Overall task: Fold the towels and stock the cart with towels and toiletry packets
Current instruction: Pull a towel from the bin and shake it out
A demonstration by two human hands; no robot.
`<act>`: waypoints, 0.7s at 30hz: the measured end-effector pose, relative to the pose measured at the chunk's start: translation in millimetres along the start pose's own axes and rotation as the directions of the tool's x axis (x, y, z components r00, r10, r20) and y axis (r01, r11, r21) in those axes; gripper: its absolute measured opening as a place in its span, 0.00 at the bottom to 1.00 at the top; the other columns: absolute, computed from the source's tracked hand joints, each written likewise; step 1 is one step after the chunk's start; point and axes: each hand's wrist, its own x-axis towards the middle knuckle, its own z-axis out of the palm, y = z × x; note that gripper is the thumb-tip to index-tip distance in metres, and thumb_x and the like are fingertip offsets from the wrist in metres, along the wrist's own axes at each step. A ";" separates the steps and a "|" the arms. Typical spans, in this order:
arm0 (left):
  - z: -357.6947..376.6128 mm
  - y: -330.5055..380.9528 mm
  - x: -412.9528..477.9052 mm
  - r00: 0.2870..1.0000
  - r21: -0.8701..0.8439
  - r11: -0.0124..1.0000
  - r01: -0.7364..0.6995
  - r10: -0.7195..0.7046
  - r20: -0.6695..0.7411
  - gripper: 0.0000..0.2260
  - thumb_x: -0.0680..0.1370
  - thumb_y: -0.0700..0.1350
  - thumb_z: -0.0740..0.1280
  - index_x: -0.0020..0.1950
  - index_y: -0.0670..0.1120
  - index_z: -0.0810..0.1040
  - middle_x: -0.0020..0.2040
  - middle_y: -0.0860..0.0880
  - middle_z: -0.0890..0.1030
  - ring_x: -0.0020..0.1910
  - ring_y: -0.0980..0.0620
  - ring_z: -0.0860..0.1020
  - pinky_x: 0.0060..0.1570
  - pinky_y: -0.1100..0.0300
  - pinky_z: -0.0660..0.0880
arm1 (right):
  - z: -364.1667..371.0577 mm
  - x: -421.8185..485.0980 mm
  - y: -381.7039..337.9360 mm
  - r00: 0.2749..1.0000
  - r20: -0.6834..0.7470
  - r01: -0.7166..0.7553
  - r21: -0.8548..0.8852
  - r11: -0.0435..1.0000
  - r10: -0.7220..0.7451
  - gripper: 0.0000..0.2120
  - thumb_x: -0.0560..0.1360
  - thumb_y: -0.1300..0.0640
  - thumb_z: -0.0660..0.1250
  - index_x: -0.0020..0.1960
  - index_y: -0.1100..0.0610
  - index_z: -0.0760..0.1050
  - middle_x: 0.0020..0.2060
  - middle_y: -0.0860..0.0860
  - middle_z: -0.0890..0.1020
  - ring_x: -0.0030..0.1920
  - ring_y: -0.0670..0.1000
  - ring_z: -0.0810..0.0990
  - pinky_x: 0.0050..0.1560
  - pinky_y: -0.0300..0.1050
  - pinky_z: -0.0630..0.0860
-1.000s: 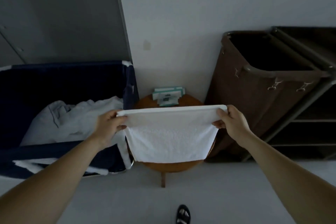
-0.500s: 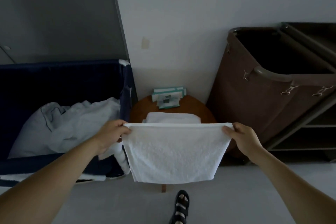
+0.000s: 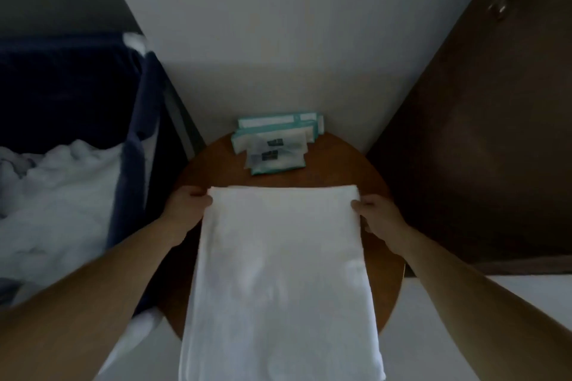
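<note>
A soft white terry towel (image 3: 278, 272) lies across the round brown wooden table (image 3: 340, 161), its near end drooping off the near edge. The left hand (image 3: 187, 206) and right hand (image 3: 377, 213) grip its far corners, fingers curled on the cloth. It is probably light and limp, so the corners give the best hold.

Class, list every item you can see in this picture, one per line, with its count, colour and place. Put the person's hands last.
towel: one, white, draped over the table toward the camera.
table: one, round, brown wood, centre.
toiletry packets: several overlapping, teal and white, far side of the table.
laundry bin: one, navy, left of the table.
linen: one heap, white, inside the laundry bin.
bag: one, dark brown, right of the table.
left hand: grips the towel's far left corner.
right hand: grips the towel's far right corner.
</note>
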 end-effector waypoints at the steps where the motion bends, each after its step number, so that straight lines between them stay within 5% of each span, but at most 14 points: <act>1: 14.4 -8.1 13.0 0.999 -0.002 0.999 0.036 -0.036 0.014 0.16 0.80 0.40 0.66 0.67 0.39 0.75 0.60 0.43 0.78 0.55 0.43 0.76 0.55 0.52 0.73 | 10.0 16.0 11.4 0.999 0.005 -0.042 0.003 0.999 0.042 0.11 0.81 0.52 0.66 0.60 0.55 0.77 0.56 0.53 0.81 0.56 0.56 0.80 0.63 0.60 0.76; 6: 50.6 -30.9 36.2 0.991 0.083 0.991 0.109 -0.101 -0.090 0.19 0.83 0.46 0.63 0.71 0.37 0.71 0.65 0.37 0.75 0.63 0.36 0.74 0.60 0.47 0.72 | 36.3 55.3 54.7 0.983 -0.136 -0.130 -0.041 0.991 0.124 0.15 0.78 0.45 0.67 0.59 0.53 0.74 0.50 0.51 0.79 0.51 0.55 0.80 0.56 0.57 0.78; 11: 58.6 -25.6 20.4 0.963 0.011 0.989 -0.151 0.149 -0.225 0.15 0.84 0.45 0.60 0.68 0.39 0.71 0.60 0.41 0.76 0.56 0.44 0.75 0.51 0.54 0.71 | 34.3 48.1 63.9 0.959 -0.257 -0.147 -0.076 0.986 0.124 0.13 0.76 0.37 0.64 0.45 0.46 0.73 0.42 0.45 0.79 0.45 0.51 0.80 0.51 0.55 0.78; 14: 63.3 -23.2 25.5 0.964 0.030 0.981 -0.193 0.195 -0.182 0.16 0.84 0.46 0.60 0.70 0.40 0.70 0.62 0.42 0.76 0.58 0.44 0.75 0.54 0.52 0.74 | 36.4 46.0 65.3 0.946 -0.303 -0.152 -0.090 0.984 0.118 0.13 0.77 0.38 0.63 0.47 0.47 0.72 0.42 0.44 0.78 0.46 0.52 0.80 0.52 0.55 0.79; 17: 62.4 -32.0 36.7 0.995 0.160 0.987 -0.033 0.048 -0.089 0.23 0.82 0.47 0.63 0.74 0.38 0.66 0.70 0.37 0.70 0.67 0.36 0.72 0.65 0.41 0.72 | 42.2 43.3 61.0 0.952 -0.257 -0.204 -0.136 0.969 0.164 0.19 0.80 0.41 0.62 0.62 0.54 0.72 0.48 0.49 0.78 0.48 0.54 0.78 0.52 0.53 0.77; 21: 54.1 -51.1 16.6 0.997 0.207 0.976 0.063 -0.051 -0.065 0.32 0.79 0.56 0.67 0.77 0.40 0.63 0.71 0.38 0.69 0.68 0.35 0.70 0.65 0.37 0.71 | 48.2 23.6 53.9 0.943 -0.334 -0.064 -0.197 0.978 -0.006 0.25 0.78 0.40 0.66 0.66 0.56 0.72 0.57 0.53 0.80 0.55 0.57 0.80 0.57 0.58 0.79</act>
